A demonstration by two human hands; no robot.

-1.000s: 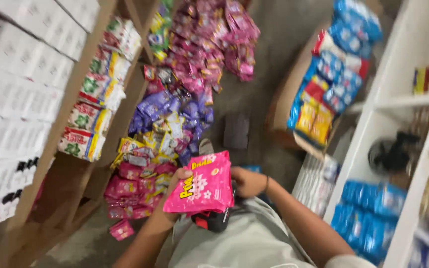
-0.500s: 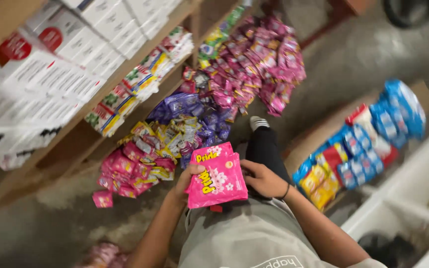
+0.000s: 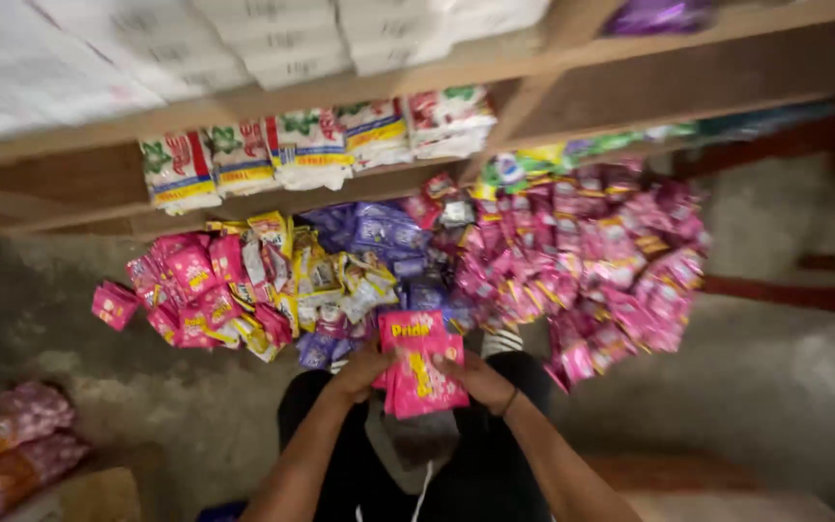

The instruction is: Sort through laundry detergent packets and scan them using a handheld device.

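I hold a stack of pink snack packets (image 3: 419,363) with yellow print in front of my knees. My left hand (image 3: 361,371) grips its left edge and my right hand (image 3: 475,379) grips its right edge. Just beyond the stack, a wide heap of small packets lies on the floor: pink ones (image 3: 190,280) at the left, yellow ones (image 3: 316,275) and purple ones (image 3: 379,232) in the middle, and many more pink ones (image 3: 596,261) at the right.
A wooden shelf (image 3: 495,72) runs across the top, with white boxes (image 3: 273,39) on it and white, red and green bags (image 3: 311,145) below. Pink bundles (image 3: 7,445) lie at the lower left on the grey concrete floor (image 3: 785,367).
The view has swung round, so the shelf now runs level across the top and the blue packets have left the frame. Both hands still hold the pink stack.
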